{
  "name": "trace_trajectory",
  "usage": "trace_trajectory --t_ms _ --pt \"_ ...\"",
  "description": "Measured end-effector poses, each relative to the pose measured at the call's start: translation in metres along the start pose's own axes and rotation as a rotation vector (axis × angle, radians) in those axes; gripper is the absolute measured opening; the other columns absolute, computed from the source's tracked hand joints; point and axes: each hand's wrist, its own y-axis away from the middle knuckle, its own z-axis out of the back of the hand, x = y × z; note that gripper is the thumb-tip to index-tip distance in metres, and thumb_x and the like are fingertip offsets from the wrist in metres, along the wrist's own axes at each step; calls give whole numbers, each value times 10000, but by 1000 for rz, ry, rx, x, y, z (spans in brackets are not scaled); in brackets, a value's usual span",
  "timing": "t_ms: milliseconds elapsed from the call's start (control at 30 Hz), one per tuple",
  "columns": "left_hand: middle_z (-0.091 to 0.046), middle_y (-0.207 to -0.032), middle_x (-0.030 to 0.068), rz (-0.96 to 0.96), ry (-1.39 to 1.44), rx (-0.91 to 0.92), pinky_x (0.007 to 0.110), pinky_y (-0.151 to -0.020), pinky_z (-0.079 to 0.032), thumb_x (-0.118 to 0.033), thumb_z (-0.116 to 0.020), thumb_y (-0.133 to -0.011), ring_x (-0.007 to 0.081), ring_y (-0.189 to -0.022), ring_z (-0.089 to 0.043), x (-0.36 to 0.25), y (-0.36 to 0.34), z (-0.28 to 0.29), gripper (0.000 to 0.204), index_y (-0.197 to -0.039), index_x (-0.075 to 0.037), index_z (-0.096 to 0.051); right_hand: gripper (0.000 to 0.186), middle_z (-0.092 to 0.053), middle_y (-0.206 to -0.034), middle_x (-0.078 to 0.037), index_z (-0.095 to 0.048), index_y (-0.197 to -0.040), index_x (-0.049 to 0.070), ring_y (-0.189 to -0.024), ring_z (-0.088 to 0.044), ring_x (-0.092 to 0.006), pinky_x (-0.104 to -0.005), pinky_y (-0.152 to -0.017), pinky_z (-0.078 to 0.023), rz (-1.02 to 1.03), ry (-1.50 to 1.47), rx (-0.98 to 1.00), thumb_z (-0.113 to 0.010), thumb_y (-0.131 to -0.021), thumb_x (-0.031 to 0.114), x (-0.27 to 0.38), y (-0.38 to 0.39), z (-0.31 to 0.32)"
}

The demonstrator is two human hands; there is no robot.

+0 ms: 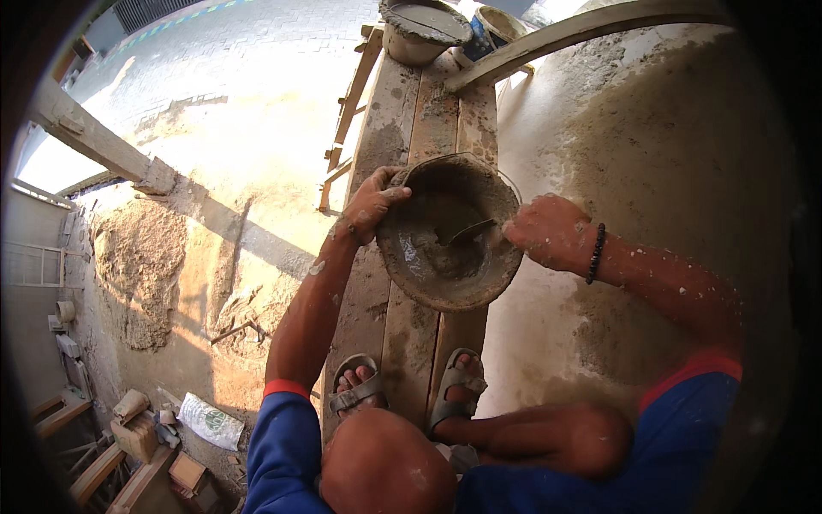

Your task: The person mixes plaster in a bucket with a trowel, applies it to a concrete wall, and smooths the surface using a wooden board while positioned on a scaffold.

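A round, mortar-caked bucket point(454, 303) stands on the wooden planks in front of my feet. Wet grey mortar point(421, 261) lies inside it. My left hand point(374, 206) grips the bucket's left rim, thumb over the edge. At the opposite rim, my right hand point(552, 233) is closed in a fist around the handle of a trowel point(473, 231). The handle is hidden by my fingers, while the blade reaches into the mortar. A thin wire bail shows along the bucket's upper right edge.
I squat on a raised plank platform point(407, 330). A mortar-filled bucket point(419, 32) and a blue-sided bucket point(497, 30) stand at its far end. A wooden beam point(591, 34) crosses at upper right. Far below left are a sand heap point(141, 265), a white sack point(211, 421) and timber.
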Motion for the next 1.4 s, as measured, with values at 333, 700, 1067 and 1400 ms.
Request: trace_trajectory --t_ms 333,700,1067,1400 --pt "-587 -998 124 -18 258 -293 337 -686 -570 -173 -477 -980 211 -806 -638 76 136 -77 326 -1246 3 -406 69 -688 -719 -82 -719 -711 134 -717 -687 -259 -402 -574 -514 -54 89 -96 -656 -727 157 -6 -110 -33" --pt "-563 -949 127 -26 310 -390 326 -568 -599 -28 -419 -964 201 -736 -626 58 123 -87 41 -994 -1 -425 45 -657 -617 -5 -688 -598 180 -621 -662 -215 -405 -445 -453 276 210 -160 -687 -606 225 7 -113 -31" --pt "-537 -663 41 -59 6 -228 232 -387 -359 -76 -467 -881 92 -447 -453 24 87 -26 61 -909 -29 -494 58 -645 -575 -12 -701 -587 168 -560 -642 -204 -407 -403 -432 311 217 -233 -683 -566 219 8 -110 -37" --pt "-625 -885 48 61 -460 -51 265 -678 -487 -116 -506 -875 122 -774 -582 -22 35 21 208 -1003 22 -593 79 -611 -567 -74 -646 -563 111 -568 -645 -259 -423 -479 -475 344 18 -197 -669 -576 186 54 -70 -50"
